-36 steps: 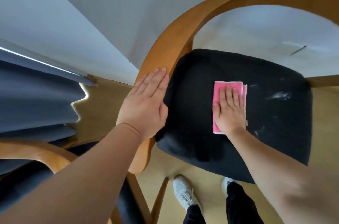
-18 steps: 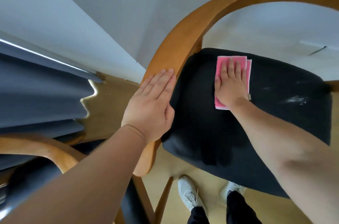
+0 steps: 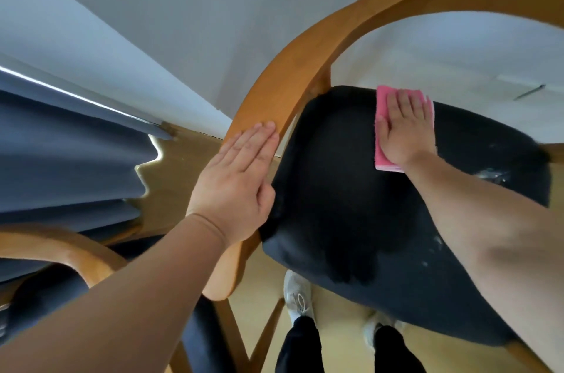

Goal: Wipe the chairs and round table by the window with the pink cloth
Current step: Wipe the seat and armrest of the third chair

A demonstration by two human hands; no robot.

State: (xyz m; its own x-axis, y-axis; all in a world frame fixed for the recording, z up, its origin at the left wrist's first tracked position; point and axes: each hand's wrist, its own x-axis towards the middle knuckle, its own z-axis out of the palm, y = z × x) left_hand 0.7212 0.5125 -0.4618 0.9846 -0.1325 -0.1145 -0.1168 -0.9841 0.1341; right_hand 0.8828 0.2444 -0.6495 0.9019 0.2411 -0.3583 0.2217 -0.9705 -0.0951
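A wooden armchair with a curved brown frame (image 3: 305, 61) and a black padded seat (image 3: 351, 204) fills the middle and right. My right hand (image 3: 403, 128) lies flat, fingers together, pressing the folded pink cloth (image 3: 381, 159) onto the far edge of the seat. My left hand (image 3: 238, 183) rests flat on the chair's left armrest, fingers straight and holding nothing. Pale dusty smears (image 3: 494, 174) show on the right side of the seat. The round table is out of view.
A second chair with a wooden arm (image 3: 61, 247) and dark seat stands at the lower left. Grey curtains (image 3: 67, 165) hang at the left above the wooden floor (image 3: 177, 177). White walls meet in a corner behind the chair. My feet in white shoes (image 3: 297, 293) stand under the seat's front.
My right hand has slid the pink cloth away from me, from the middle of the seat to its far edge. My left hand has stayed on the armrest.
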